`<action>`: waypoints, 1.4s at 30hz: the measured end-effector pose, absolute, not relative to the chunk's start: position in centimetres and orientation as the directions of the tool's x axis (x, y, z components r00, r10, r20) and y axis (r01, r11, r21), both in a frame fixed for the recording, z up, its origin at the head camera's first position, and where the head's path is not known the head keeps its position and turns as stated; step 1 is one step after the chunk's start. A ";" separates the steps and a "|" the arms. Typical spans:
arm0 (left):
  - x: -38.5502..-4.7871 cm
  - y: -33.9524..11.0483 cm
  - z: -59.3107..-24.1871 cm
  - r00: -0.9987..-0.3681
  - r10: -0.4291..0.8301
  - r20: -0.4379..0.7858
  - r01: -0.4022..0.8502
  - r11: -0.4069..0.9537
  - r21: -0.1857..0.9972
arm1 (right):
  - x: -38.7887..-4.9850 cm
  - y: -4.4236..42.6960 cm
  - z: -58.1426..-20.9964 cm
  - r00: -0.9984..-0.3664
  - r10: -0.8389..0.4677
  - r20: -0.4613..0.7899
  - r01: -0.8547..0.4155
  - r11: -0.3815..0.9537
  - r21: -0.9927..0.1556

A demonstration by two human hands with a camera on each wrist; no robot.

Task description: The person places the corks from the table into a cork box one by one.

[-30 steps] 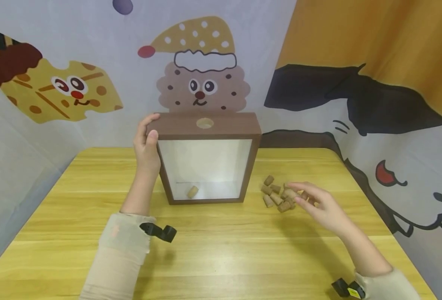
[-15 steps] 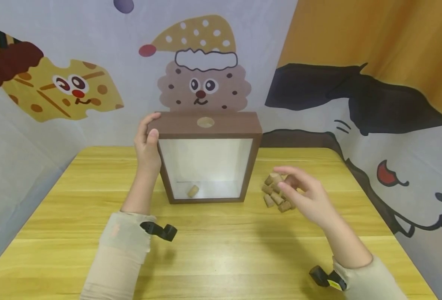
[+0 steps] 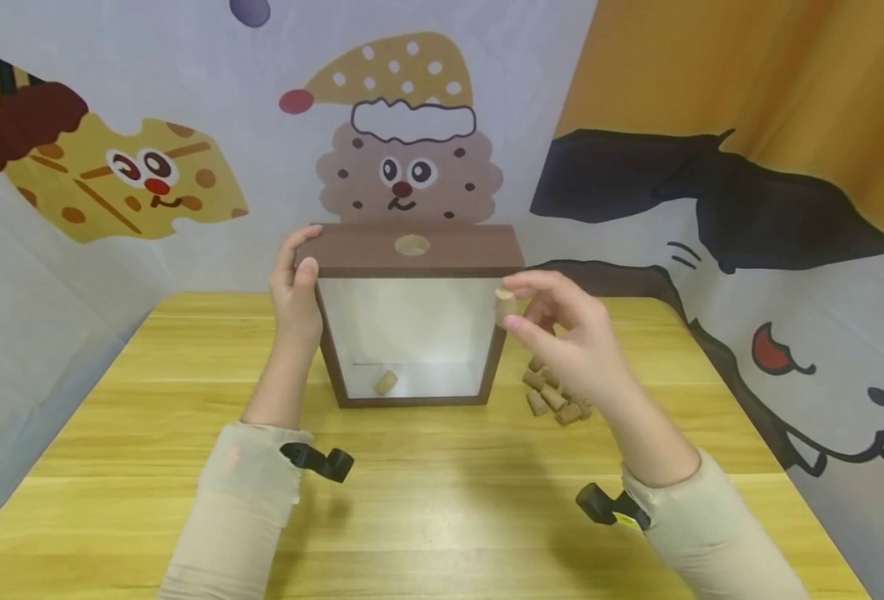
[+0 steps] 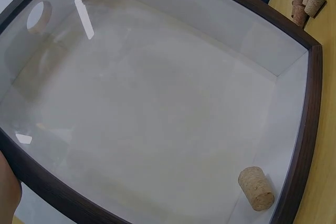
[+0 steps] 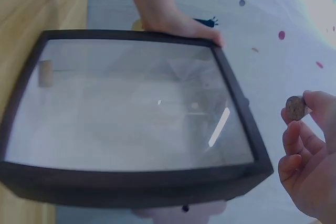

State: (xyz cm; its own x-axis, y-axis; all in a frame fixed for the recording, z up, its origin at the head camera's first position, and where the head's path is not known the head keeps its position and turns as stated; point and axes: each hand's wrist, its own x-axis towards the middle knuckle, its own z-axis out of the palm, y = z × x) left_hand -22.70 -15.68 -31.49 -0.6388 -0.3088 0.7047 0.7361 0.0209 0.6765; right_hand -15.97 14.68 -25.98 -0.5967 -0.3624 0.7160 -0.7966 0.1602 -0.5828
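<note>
A brown-framed box [image 3: 412, 271] with a clear front stands upright on the table, a round hole [image 3: 412, 245] in its top. My left hand [image 3: 296, 292] grips its upper left corner, thumb on the front edge. Between thumb and fingertips my right hand [image 3: 569, 333] pinches a cork [image 3: 505, 307], held in front of the box's upper right edge. Inside the box one cork [image 3: 386, 382] lies at the bottom; the left wrist view shows that same cork [image 4: 256, 188] near a corner. The right wrist view shows the pinched cork [image 5: 296, 108] end-on.
Several loose corks [image 3: 552, 397] lie in a pile on the wooden table [image 3: 427, 500], right of the box. Behind the table hangs a cloth [image 3: 262, 150] with cartoon prints.
From the cork pile my right hand has moved left and up with a cork pinched in its fingers. The left hand and the box have stayed in place.
</note>
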 end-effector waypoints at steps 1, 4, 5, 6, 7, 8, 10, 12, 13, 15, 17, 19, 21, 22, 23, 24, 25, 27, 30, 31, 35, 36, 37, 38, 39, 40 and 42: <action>-22.7 -15.7 -31.5 -0.639 -0.310 0.705 0.736 0.021 0.676 | -16.2 14.3 -25.5 -0.601 -0.357 0.715 -0.794 0.159 -0.587; -22.8 -15.7 -31.5 -0.638 -0.311 0.705 0.736 0.022 0.676 | -17.0 13.2 -24.2 -0.617 -0.341 0.710 -0.781 0.153 -0.606; -22.8 -15.7 -31.5 -0.637 -0.312 0.705 0.737 0.022 0.676 | -17.3 12.8 -23.8 -0.624 -0.336 0.705 -0.775 0.149 -0.615; -22.8 -15.7 -31.5 -0.637 -0.311 0.705 0.736 0.025 0.676 | -17.6 12.5 -23.4 -0.631 -0.331 0.702 -0.769 0.148 -0.621; -22.8 -15.7 -31.5 -0.638 -0.311 0.705 0.737 0.022 0.676 | -17.8 12.1 -23.0 -0.637 -0.328 0.698 -0.764 0.145 -0.629; -22.8 -15.7 -31.5 -0.639 -0.311 0.703 0.736 0.020 0.677 | -18.1 11.7 -22.7 -0.644 -0.327 0.692 -0.757 0.141 -0.638; -22.8 -15.7 -31.5 -0.637 -0.311 0.705 0.736 0.025 0.676 | -18.6 11.0 -22.1 -0.661 -0.328 0.675 -0.741 0.147 -0.655; -22.8 -15.6 -31.5 -0.638 -0.312 0.704 0.735 0.025 0.677 | -19.2 10.3 -21.6 -0.674 -0.338 0.657 -0.729 0.160 -0.665; -22.8 -15.6 -31.6 -0.639 -0.312 0.703 0.735 0.025 0.678 | -19.5 10.0 -21.4 -0.684 -0.343 0.643 -0.718 0.165 -0.676; -22.7 -15.6 -31.6 -0.638 -0.312 0.704 0.734 0.028 0.678 | -20.1 9.3 -21.0 -0.703 -0.350 0.619 -0.699 0.183 -0.691; -22.7 -15.7 -31.6 -0.639 -0.312 0.703 0.733 0.029 0.679 | -20.6 8.8 -20.8 -0.723 -0.352 0.595 -0.679 0.203 -0.705; -22.7 -15.7 -31.6 -0.639 -0.311 0.703 0.733 0.030 0.679 | -21.2 8.3 -20.6 -0.741 -0.351 0.572 -0.659 0.220 -0.719; -22.7 -15.7 -31.7 -0.637 -0.311 0.705 0.734 0.034 0.678 | -21.8 7.9 -20.5 -0.753 -0.357 0.553 -0.646 0.243 -0.723; -22.7 -15.7 -31.7 -0.636 -0.311 0.706 0.735 0.035 0.678 | -22.0 7.6 -20.5 -0.758 -0.367 0.539 -0.638 0.249 -0.728; -22.8 -15.7 -31.7 -0.636 -0.312 0.705 0.735 0.032 0.677 | -22.3 7.4 -20.5 -0.760 -0.379 0.528 -0.634 0.257 -0.729; -22.8 -15.8 -31.7 -0.635 -0.314 0.706 0.736 0.030 0.676 | -22.5 7.2 -20.4 -0.763 -0.393 0.513 -0.629 0.267 -0.730; -22.8 -15.8 -31.8 -0.634 -0.314 0.706 0.738 0.028 0.675 | -22.7 6.9 -20.4 -0.766 -0.408 0.497 -0.624 0.286 -0.727; -22.8 -15.8 -31.8 -0.634 -0.317 0.705 0.738 0.024 0.674 | -23.0 6.5 -20.3 -0.774 -0.431 0.465 -0.613 0.325 -0.720; -22.9 -15.9 -31.8 -0.629 -0.317 0.710 0.745 0.015 0.667 | -23.1 6.1 -20.1 -0.794 -0.444 0.416 -0.589 0.393 -0.706; -22.9 -15.9 -31.7 -0.628 -0.316 0.711 0.746 0.015 0.665 | -23.2 6.0 -20.0 -0.801 -0.444 0.402 -0.581 0.414 -0.700; -22.9 -15.9 -31.7 -0.625 -0.314 0.715 0.751 0.009 0.660 | -23.2 5.9 -20.0 -0.824 -0.439 0.358 -0.551 0.473 -0.687; -22.9 -15.8 -31.7 -0.626 -0.313 0.714 0.749 0.010 0.662 | -23.2 5.9 -20.0 -0.827 -0.438 0.351 -0.547 0.485 -0.682; -22.9 -15.8 -31.7 -0.628 -0.312 0.713 0.748 0.013 0.664 | -23.2 5.9 -20.0 -0.829 -0.436 0.349 -0.545 0.497 -0.675; -22.9 -15.8 -31.7 -0.630 -0.312 0.711 0.745 0.013 0.667 | -23.3 5.9 -20.0 -0.831 -0.434 0.347 -0.544 0.508 -0.668; -22.9 -15.8 -31.7 -0.633 -0.311 0.709 0.742 0.015 0.670 | -23.3 5.9 -20.1 -0.832 -0.433 0.346 -0.544 0.517 -0.661; -22.9 -15.8 -31.7 -0.634 -0.309 0.708 0.741 0.015 0.671 | -23.3 5.9 -20.1 -0.833 -0.432 0.347 -0.544 0.525 -0.654; -22.8 -15.8 -31.7 -0.638 -0.308 0.706 0.738 0.019 0.675 | -23.3 5.9 -20.1 -0.832 -0.430 0.350 -0.548 0.534 -0.644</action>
State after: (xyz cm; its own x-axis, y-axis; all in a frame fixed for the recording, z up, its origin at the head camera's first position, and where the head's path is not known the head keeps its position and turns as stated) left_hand -22.84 -15.78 -31.72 -0.6381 -0.3077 0.7058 0.7376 0.0188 0.6750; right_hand -23.35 5.92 -20.14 -0.8319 -0.4303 0.3505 -0.5475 0.5337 -0.6445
